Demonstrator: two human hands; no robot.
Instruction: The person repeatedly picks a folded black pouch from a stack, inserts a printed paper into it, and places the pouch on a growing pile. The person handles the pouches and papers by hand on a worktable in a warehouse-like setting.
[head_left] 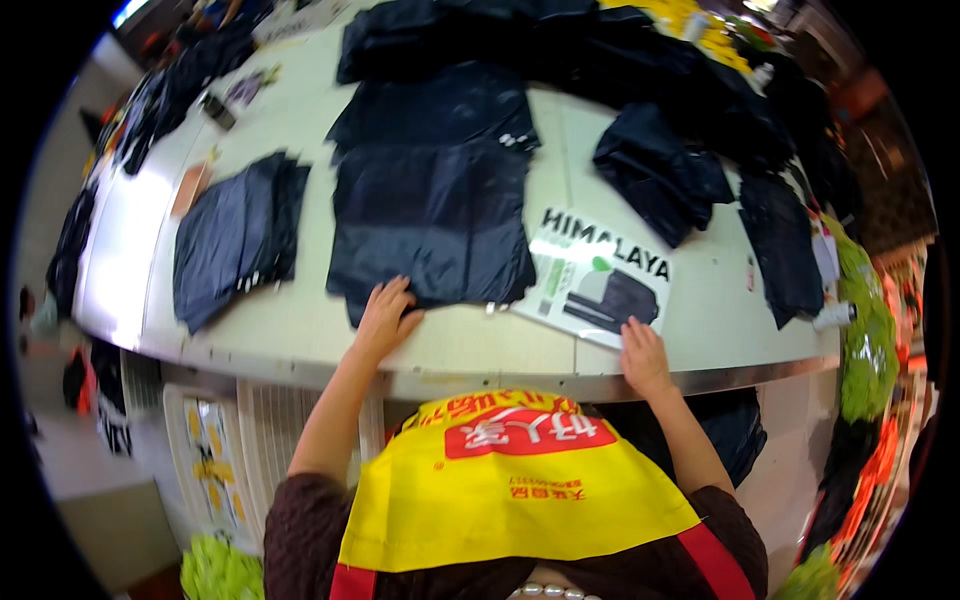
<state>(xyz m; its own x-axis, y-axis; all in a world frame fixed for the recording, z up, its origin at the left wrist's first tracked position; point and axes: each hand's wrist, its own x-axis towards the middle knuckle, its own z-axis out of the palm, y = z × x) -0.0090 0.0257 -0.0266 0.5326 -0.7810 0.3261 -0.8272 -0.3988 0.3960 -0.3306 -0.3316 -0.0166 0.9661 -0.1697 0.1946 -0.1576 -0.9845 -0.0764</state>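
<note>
A stack of dark navy folded fabric pieces [430, 225] lies in front of me at the middle of the table, small white tags showing at its right edge. My left hand [386, 318] rests on the stack's near edge, its fingers spread and nothing held. Right of the stack is a flat, glossy white packaging bag [560, 262] with a picture of dark garments on it. The bag's upper left side touches the stack. At its lower right corner my right hand [647, 356] has its fingers together on the edge; the thumb's grip is partly hidden.
Another dark fabric stack [240, 240] lies at the left, beside a small brown card [191, 188]. Crumpled dark cloth [660, 170] sits at the right, with a narrow dark piece [785, 250] farther right and a white thread spool [834, 316] near it. The metal-edged table [480, 345] curves before me.
</note>
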